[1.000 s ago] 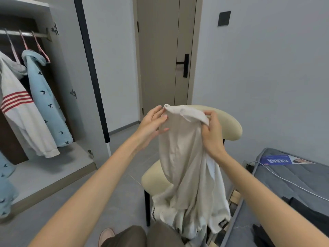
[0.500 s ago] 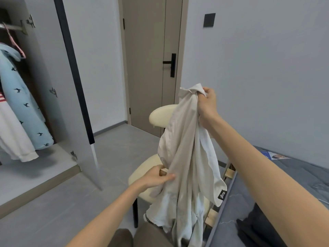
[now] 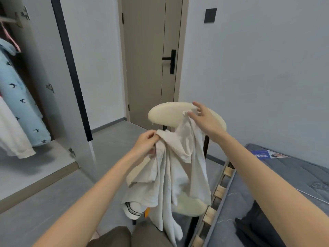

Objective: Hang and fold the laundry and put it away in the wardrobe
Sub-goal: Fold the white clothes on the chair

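A crumpled off-white garment (image 3: 170, 168) hangs between my two hands above a cream chair (image 3: 170, 113). My left hand (image 3: 145, 144) grips a bunched edge of the cloth at its upper left. My right hand (image 3: 204, 118) pinches another edge between thumb and forefinger near the chair's backrest, its other fingers spread. The open wardrobe (image 3: 35, 166) stands at the left, with a light blue bird-print garment (image 3: 19, 97) and a white garment (image 3: 12, 136) hanging on its rail.
A grey mattress (image 3: 284, 184) on a slatted frame lies at the right with dark clothing (image 3: 252, 227) and a leaflet (image 3: 267, 154) on it. A white cap (image 3: 132, 210) sits on the chair seat. The closed door (image 3: 151, 59) is behind the chair. The wardrobe door (image 3: 71, 68) stands open.
My right hand came down from its high hold to the chair's backrest. My left hand rose from the garment's lower part and now grips an upper edge. The cloth is spread wider between them.
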A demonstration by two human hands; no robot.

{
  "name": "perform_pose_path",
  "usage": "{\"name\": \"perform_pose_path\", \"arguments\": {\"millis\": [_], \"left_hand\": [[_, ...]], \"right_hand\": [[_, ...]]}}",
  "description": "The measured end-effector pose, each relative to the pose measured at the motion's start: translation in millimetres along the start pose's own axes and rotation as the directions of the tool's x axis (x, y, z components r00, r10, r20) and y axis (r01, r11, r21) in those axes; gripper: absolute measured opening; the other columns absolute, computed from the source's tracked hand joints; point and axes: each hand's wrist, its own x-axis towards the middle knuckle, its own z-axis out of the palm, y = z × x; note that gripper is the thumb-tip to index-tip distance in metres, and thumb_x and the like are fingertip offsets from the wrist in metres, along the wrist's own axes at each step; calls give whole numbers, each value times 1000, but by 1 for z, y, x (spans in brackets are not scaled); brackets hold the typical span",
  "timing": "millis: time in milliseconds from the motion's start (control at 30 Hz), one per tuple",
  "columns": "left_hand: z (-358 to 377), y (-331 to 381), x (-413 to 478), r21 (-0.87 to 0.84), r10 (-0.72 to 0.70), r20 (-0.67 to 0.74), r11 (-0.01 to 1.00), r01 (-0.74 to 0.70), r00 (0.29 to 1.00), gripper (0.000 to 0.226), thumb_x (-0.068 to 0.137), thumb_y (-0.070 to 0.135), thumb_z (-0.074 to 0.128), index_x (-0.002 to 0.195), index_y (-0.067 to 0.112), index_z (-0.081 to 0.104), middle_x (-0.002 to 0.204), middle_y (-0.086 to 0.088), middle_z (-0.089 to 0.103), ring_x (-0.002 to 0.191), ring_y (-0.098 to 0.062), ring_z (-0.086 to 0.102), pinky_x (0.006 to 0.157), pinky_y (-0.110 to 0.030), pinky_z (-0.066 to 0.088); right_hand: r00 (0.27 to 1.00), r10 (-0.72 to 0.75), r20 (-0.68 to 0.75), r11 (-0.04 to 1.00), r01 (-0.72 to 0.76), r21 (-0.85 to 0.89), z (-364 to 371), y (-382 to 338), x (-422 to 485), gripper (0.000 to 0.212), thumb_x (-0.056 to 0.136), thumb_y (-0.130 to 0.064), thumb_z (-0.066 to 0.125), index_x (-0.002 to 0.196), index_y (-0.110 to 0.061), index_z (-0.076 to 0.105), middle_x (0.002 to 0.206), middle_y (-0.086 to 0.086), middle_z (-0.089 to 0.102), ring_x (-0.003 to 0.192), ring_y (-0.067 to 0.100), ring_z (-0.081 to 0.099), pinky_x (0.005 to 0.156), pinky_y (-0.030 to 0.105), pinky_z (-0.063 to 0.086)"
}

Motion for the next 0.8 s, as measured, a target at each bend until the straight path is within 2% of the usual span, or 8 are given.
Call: {"name": "perform_pose_path", "arguments": {"millis": [100,167,267,433,500,600,700,800], "left_hand": [[1,23,12,-198,-18,-52,980,8,999,20,98,10,45,81,12,56,69,-5,47,56,-11,48,43,-19,40],[0,37,20,-316,-25,-91,949,-5,995,21,98,7,44,80,12,54,72,-5,50,64,-13,52,45,-19,48],[0,57,27,-460,0,-122,886,-56,993,21,97,4,43,80,11,53,80,-6,56,74,-13,57,54,-22,56],[7,73,28,-509,65,-105,854,-110,992,17,97,6,46,81,9,52,83,-6,58,77,-12,61,60,-24,58],[5,75,28,-557,69,-107,822,-117,992,15,97,4,46,84,7,52,85,-7,60,78,-13,62,62,-26,59],[-5,76,27,-633,56,-114,766,-116,992,11,96,1,46,89,4,53,89,-8,62,78,-12,65,61,-25,58],[-19,71,27,-666,23,-190,732,-146,982,17,95,-3,43,87,4,56,85,-7,64,72,-10,67,62,-23,57],[-32,55,30,-657,-39,-273,737,-157,961,17,96,-2,43,84,4,53,85,-8,61,77,-13,63,88,-33,54]], "right_hand": [[997,-72,27,988,75,-134,7,11,-19,43,97,-34,49,137,-24,41,142,-2,40,133,17,32,102,30,31],[991,-133,-21,969,126,-214,17,16,-40,28,96,-33,50,123,-26,49,127,-5,45,122,15,34,95,29,32],[989,-149,1,984,148,-101,36,19,-75,10,94,-36,54,98,-27,53,104,-10,52,103,14,48,80,24,42],[971,-47,233,998,53,-18,65,23,-105,36,82,-52,65,108,-32,50,109,-28,52,101,-12,51,75,5,39],[979,-64,191,994,79,-72,68,27,-102,36,83,-41,69,111,-30,49,108,-30,49,100,-12,50,75,3,38],[990,-73,121,992,84,-94,64,32,-93,12,93,-24,59,102,-17,56,95,-15,59,90,4,56,73,19,40],[988,-138,63,982,145,-120,51,28,-85,7,96,-23,54,92,-18,54,82,-14,56,76,-2,53,64,15,37],[983,-169,-70,986,169,-8,36,7,-75,11,95,-30,55,90,-20,58,83,-15,59,71,-11,53,61,8,39]]}}
